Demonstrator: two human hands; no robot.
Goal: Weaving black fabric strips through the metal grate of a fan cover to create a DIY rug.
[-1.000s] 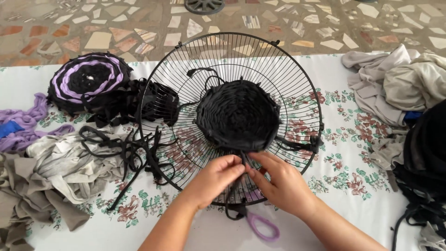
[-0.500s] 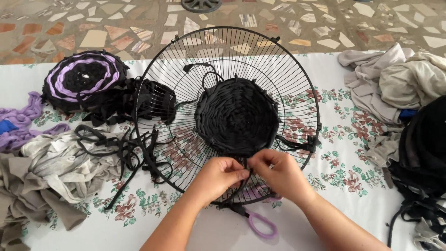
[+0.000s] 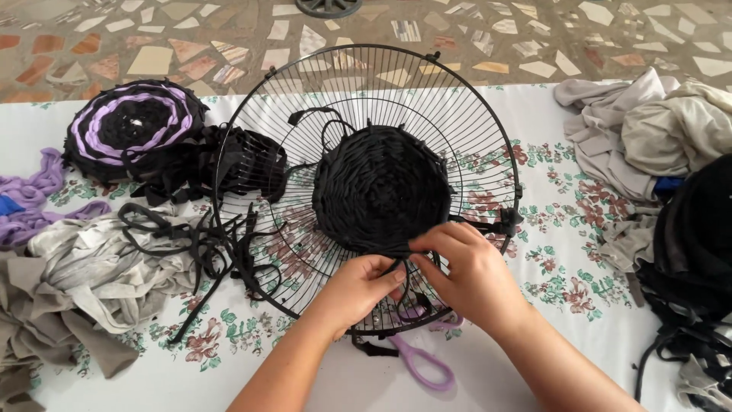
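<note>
Weaving black fabric strips on a wire fan guard (image 3: 465, 122)

Left hand (image 3: 358, 286) and right hand (image 3: 465, 267) both pinch a black fabric strip (image 3: 404, 255) at the black woven disc (image 3: 377, 187)'s near edge; purple scissors (image 3: 423, 362) underneath.

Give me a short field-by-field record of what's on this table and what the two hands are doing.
Surface: floral white tablecloth
Centre: round black wire fan guard with black fabric strips woven into a disc
Left hand: pinching a black strip at the disc's near edge
Right hand: gripping the same spot
Under the guard: purple-handled scissors
Left side: purple-and-black woven round mat, grey cloth scraps
Right side: pale cloth pile
</note>
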